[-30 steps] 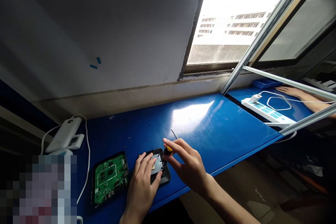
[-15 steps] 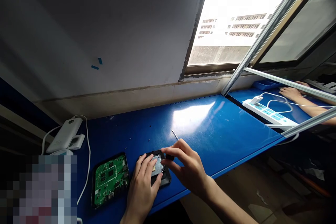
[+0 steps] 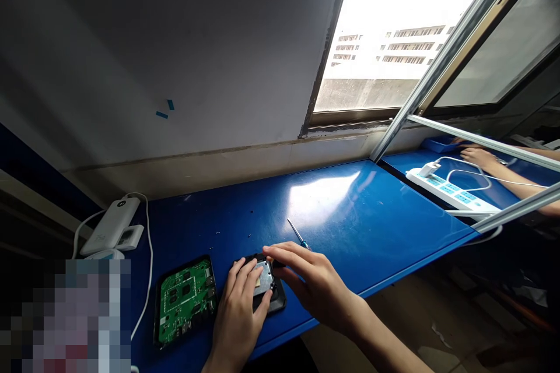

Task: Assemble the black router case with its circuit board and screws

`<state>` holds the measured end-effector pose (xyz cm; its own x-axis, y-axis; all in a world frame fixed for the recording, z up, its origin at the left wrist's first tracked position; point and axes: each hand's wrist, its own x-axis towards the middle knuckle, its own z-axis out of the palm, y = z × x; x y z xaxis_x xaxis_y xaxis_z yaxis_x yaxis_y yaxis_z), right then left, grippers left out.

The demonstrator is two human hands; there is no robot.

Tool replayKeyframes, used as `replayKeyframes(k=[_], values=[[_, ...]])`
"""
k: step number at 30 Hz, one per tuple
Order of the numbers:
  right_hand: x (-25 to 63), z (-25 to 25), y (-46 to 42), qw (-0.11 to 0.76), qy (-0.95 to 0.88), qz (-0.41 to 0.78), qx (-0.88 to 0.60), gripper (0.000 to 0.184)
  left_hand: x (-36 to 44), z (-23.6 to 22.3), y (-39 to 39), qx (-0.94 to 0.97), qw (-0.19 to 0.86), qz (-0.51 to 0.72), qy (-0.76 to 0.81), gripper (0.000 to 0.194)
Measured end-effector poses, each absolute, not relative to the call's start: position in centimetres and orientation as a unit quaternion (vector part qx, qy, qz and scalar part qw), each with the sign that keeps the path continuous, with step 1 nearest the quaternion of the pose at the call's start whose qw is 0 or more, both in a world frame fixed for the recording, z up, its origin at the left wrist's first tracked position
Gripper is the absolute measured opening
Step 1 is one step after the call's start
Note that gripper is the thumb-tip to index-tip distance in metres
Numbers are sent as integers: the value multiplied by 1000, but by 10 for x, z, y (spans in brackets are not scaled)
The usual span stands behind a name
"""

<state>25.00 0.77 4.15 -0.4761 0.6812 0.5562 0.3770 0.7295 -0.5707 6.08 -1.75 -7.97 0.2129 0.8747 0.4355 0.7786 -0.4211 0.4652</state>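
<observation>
My left hand point(image 3: 238, 306) rests over a black plastic case half point(image 3: 276, 304), fingers across its silvery metal plate point(image 3: 264, 281) and thumb on the near side, holding it against the table. A short screwdriver point(image 3: 277, 264) is pinched in my right hand point(image 3: 321, 287) above the plate's right edge. Its dark handle is mostly hidden by the fingers, and its tip is out of sight. Left of the case half, a green circuit board point(image 3: 184, 297) lies in a black shell. Behind my right hand lies another, slim screwdriver point(image 3: 298, 235) with a bluish handle.
Several tiny screws point(image 3: 249, 236) are scattered on the blue table point(image 3: 350, 227). White power bank point(image 3: 111, 224) and cable stand at left. To the right are a metal frame point(image 3: 396, 128), a power strip point(image 3: 450, 191) and another person's hands point(image 3: 479, 157) near a blue tray point(image 3: 437, 144).
My right hand has tilted and lowered slightly over the case half, hiding the handle's yellow part. More of the slim screwdriver shows. My left hand stays put; the other person's hands have moved.
</observation>
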Motion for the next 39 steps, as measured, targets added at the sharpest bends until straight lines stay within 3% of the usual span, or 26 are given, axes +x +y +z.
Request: replayKeyframes(k=[7,16,39], values=[[261,53,11,337,-840,299,-303,40,60,-79,-18,778,70,333,528,32],[264,47,11,370,-828,255,-335,42,61,-76,-18,777,70,328,532,32],[254,43,6,346,-847,242,-323,40,61,-78,-18,783,56,328,526,33]])
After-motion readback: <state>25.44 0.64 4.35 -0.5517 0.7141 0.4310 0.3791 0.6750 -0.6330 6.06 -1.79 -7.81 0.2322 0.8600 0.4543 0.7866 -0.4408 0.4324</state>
